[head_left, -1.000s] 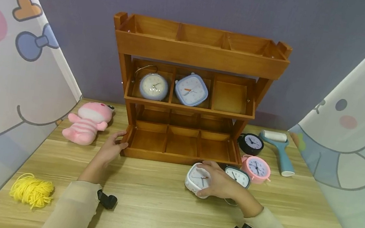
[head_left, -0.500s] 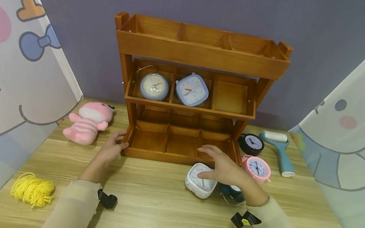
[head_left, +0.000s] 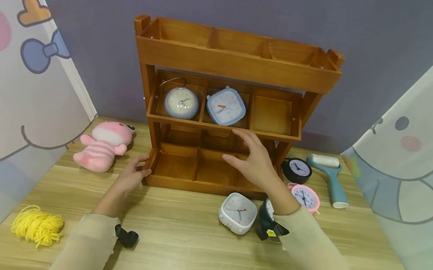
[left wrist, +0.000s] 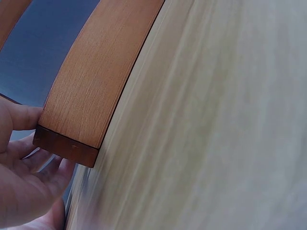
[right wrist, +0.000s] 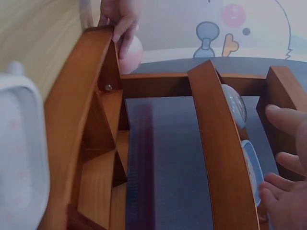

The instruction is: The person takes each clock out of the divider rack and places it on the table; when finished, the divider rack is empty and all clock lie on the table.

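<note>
A brown wooden three-tier rack stands against the back wall. My left hand grips the left end of its bottom tray; in the left wrist view the thumb and fingers meet the board's end. My right hand, holding nothing, hovers with spread fingers before the rack, below the middle tray. A blue square alarm clock lies in that tray's middle compartment, and a round pale-blue clock in its left one. On the table below my right hand is a white square alarm clock.
Right of the rack are a black clock, a pink clock and a blue-handled lint roller. A dark clock is partly hidden by my right wrist. A pink plush toy and yellow yarn lie left.
My right hand has let go of the white alarm clock and risen toward the middle tray. The white clock stays on the table. My left hand has kept its place on the rack.
</note>
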Demonstrator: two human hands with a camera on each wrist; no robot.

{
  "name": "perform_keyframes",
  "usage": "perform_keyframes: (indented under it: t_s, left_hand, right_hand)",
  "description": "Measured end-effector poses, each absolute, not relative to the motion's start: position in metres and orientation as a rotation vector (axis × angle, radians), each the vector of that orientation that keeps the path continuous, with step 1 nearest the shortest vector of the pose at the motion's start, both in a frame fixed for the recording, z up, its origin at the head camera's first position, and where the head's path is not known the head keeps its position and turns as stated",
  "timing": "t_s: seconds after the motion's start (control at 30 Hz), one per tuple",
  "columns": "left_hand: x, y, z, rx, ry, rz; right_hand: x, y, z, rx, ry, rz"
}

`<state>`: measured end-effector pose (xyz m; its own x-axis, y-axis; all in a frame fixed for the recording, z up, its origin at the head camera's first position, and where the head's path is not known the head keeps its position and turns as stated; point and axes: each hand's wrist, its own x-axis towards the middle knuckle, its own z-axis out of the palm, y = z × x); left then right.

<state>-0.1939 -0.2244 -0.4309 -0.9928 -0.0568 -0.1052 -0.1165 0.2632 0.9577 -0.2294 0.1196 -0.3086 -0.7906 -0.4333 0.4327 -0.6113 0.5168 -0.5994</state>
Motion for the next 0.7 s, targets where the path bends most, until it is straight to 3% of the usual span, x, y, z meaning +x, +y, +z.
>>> perform_keyframes:
  t_s: [0.7]
  left_hand:
    - [-0.193, -0.224, -0.43, -0.168, 2.456, 1.863]
  right_hand:
    - [-0.295, 0.062, -0.286, 0.545, -2.47, 1.118]
